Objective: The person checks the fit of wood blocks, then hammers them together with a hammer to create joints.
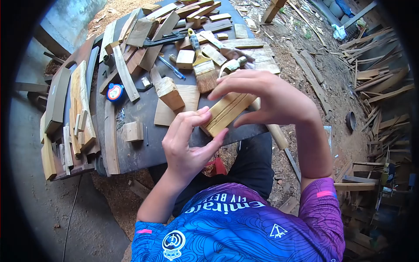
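A small yellowish wooden block (pixel 228 112) with grooves along its top is held at the table's front edge. My left hand (pixel 187 137) grips its left end, thumb below and fingers above. Over its right end my right hand (pixel 270 98) is curved with thumb and fingers apart; whether it touches the block is unclear. Behind the block lies a wide paintbrush (pixel 203 65). Left of it, an upright wooden block (pixel 170 94) stands on a flat wooden square (pixel 188 98). A wooden handle (pixel 277 136) sticks out past the table edge below my right hand.
The dark table (pixel 152 153) bears a pile of wood offcuts (pixel 142 32), a blue pen (pixel 172 67), a tape measure (pixel 115 92), a small wooden cube (pixel 133 131) and nails (pixel 147 136). Longer boards (pixel 80 105) lie at left. Scrap wood (pixel 384 83) is heaped at right.
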